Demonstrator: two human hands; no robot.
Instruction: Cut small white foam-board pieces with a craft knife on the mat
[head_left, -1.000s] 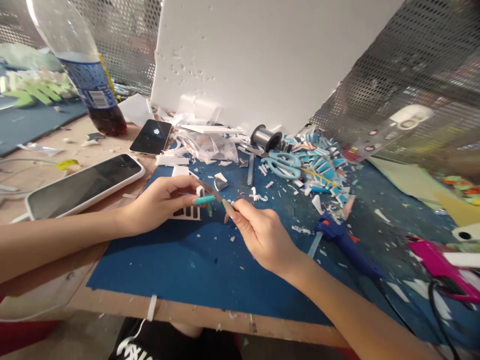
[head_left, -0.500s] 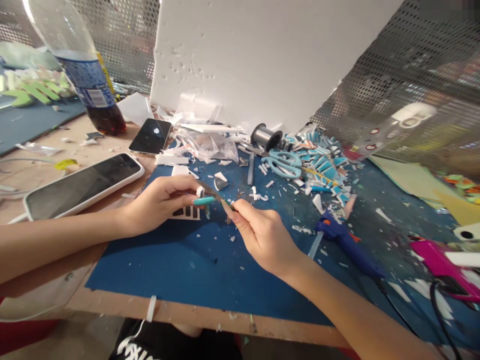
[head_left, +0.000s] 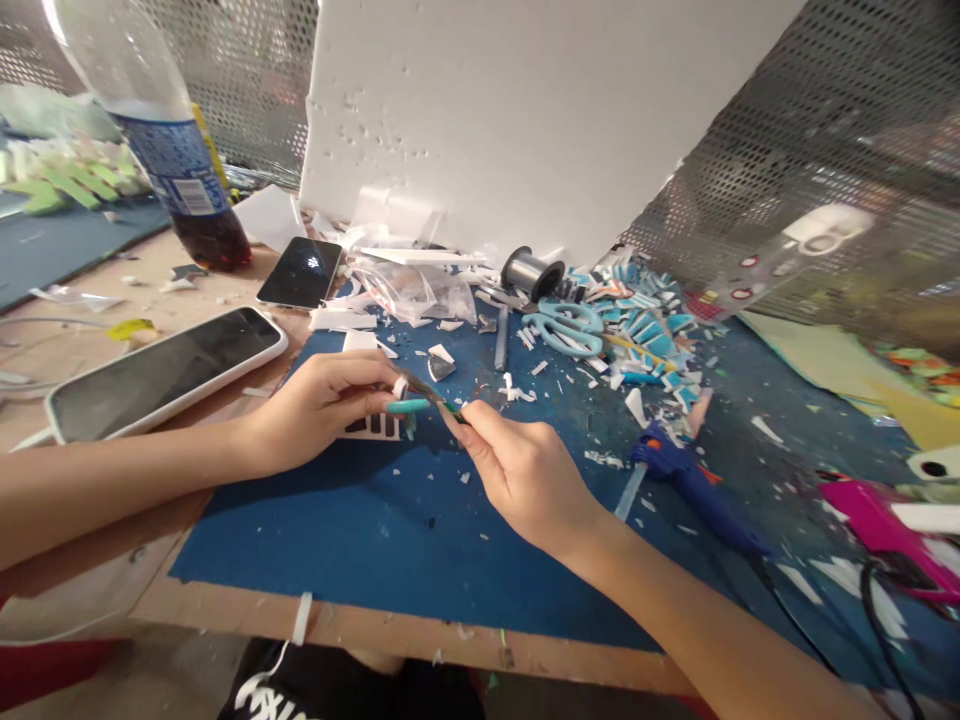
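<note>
Near the middle of the blue mat (head_left: 360,540), my left hand (head_left: 330,405) pinches a small teal-and-white piece (head_left: 407,406), probably foam. My right hand (head_left: 525,465) is closed around the end of a thin, flat, metal-looking tool (head_left: 433,393). Its far end reaches over the piece and towards my left fingertips; whether it is a blade or tweezers I cannot tell. Beneath my left hand lies a white piece with dark slots (head_left: 375,427), partly covered by the fingers.
Blue-handled scissors (head_left: 566,328), a wire spool (head_left: 531,273) and foam scraps (head_left: 637,310) lie behind the hands. A blue glue gun (head_left: 697,490) rests at the right. Two phones (head_left: 169,375) and a cola bottle (head_left: 176,180) are on the left. A white board (head_left: 495,120) stands behind.
The teal-and-white piece has turned slightly between my left fingers. My right hand has shifted a little to the left, and the tool lies closer across the piece.
</note>
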